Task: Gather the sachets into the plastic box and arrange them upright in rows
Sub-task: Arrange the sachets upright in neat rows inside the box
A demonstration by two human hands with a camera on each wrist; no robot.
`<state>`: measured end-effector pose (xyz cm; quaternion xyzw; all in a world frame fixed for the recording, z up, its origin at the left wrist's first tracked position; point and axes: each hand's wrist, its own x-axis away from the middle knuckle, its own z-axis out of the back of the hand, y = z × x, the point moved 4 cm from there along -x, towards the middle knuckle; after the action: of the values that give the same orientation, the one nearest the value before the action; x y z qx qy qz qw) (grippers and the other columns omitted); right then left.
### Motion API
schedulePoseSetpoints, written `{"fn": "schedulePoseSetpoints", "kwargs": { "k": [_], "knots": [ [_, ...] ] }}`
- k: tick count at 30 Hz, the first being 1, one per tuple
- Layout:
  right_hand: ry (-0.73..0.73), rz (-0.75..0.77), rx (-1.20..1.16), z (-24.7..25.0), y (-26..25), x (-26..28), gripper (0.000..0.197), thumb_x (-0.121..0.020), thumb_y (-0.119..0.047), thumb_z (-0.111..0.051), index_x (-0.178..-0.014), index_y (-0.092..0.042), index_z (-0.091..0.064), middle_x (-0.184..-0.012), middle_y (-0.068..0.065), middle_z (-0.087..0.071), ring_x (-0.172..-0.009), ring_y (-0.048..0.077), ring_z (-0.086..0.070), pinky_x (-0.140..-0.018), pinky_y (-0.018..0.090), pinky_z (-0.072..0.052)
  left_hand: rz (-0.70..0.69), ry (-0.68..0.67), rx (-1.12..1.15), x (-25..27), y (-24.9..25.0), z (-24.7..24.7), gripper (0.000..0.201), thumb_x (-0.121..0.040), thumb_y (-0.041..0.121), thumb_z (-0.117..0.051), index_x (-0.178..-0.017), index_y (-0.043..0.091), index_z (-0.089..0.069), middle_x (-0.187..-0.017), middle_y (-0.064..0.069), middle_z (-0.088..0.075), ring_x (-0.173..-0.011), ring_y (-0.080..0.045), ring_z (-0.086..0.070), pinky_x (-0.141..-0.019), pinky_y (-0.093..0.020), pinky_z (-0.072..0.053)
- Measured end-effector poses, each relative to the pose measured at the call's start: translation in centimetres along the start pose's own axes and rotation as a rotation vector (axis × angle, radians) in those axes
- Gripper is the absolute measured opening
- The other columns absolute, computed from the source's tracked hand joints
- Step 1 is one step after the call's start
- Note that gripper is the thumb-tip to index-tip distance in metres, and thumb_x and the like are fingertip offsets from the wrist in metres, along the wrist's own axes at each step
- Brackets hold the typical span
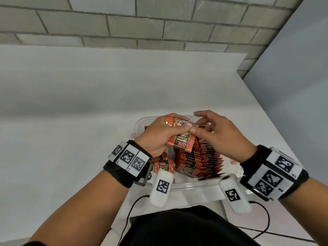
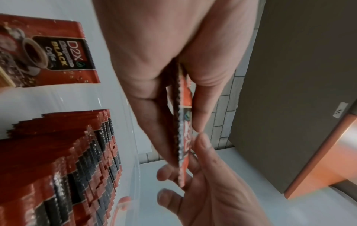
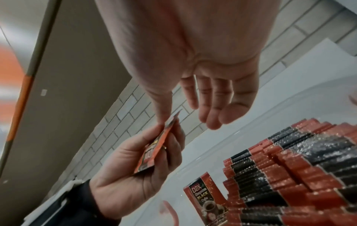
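Observation:
My left hand grips a thin stack of red-and-black coffee sachets above the clear plastic box. The left wrist view shows these held sachets edge-on between thumb and fingers. My right hand hovers beside them with fingers relaxed and spread. Its thumb touches the top corner of the held sachets, while its fingers stay clear of them. Inside the box, a long row of sachets stands upright, leaning and overlapping. A few more sachets stand at the near left.
The box sits on a white table near its front right corner. A grey brick wall runs behind. Wrist bands with markers and cables hang at the table's front edge. A lone sachet leans against the box wall.

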<state>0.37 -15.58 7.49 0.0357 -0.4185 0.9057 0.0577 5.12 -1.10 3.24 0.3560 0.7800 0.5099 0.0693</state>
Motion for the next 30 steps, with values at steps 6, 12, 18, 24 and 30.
{"fn": "schedulePoseSetpoints", "kwargs": {
  "k": [6,12,18,24,30],
  "knots": [
    [0.015,-0.034,-0.200,0.0,0.3,-0.5,0.018,-0.083,-0.021,-0.071,-0.099,-0.027,-0.064,-0.079,0.003,-0.067,-0.076,0.025,-0.065,-0.078,0.047,-0.054,0.019,0.040,0.022,0.0,-0.4,-0.2,0.030,-0.078,0.016,-0.068,-0.104,0.004,-0.062,-0.096,-0.016,-0.066,-0.086,-0.026,-0.066,-0.079,-0.038,-0.054],
    [0.075,-0.132,-0.368,-0.3,0.6,0.0,0.023,-0.085,-0.027,-0.068,-0.105,-0.022,-0.056,-0.093,0.002,-0.064,-0.077,0.017,-0.066,-0.067,0.035,-0.056,-0.062,0.105,0.028,-0.2,-0.1,0.2,0.034,-0.081,-0.016,-0.057,-0.102,0.010,-0.060,-0.097,-0.012,-0.068,-0.087,-0.025,-0.065,-0.073,-0.035,-0.054],
    [0.038,-0.190,-0.517,-0.5,1.0,0.1,0.018,-0.085,-0.002,-0.065,-0.097,-0.012,-0.058,-0.078,0.009,-0.069,-0.074,0.020,-0.066,-0.064,0.030,-0.054,-0.093,0.065,0.069,-0.4,0.2,-0.1,0.042,-0.076,-0.023,-0.056,-0.104,0.009,-0.058,-0.092,-0.017,-0.067,-0.078,-0.026,-0.067,-0.067,-0.036,-0.058],
    [0.048,-0.202,-0.722,0.5,0.8,-0.3,0.012,-0.090,-0.001,-0.056,-0.094,-0.012,-0.061,-0.073,0.001,-0.066,-0.064,0.009,-0.061,-0.064,0.030,-0.055,-0.025,0.006,-0.032,-0.5,-0.3,-0.5,0.038,-0.079,-0.020,-0.057,-0.104,0.008,-0.057,-0.078,-0.009,-0.066,-0.066,-0.021,-0.064,-0.061,-0.036,-0.058],
    [-0.072,-0.105,-0.463,1.8,0.4,1.5,0.015,-0.090,-0.002,-0.058,-0.083,-0.013,-0.064,-0.075,-0.005,-0.066,-0.064,0.006,-0.060,-0.058,0.019,-0.051,0.013,0.232,0.074,-0.9,0.3,1.8,0.036,-0.082,-0.014,-0.044,-0.106,0.009,-0.059,-0.094,-0.015,-0.063,-0.069,-0.021,-0.062,-0.053,-0.029,-0.054]
  ]
}}
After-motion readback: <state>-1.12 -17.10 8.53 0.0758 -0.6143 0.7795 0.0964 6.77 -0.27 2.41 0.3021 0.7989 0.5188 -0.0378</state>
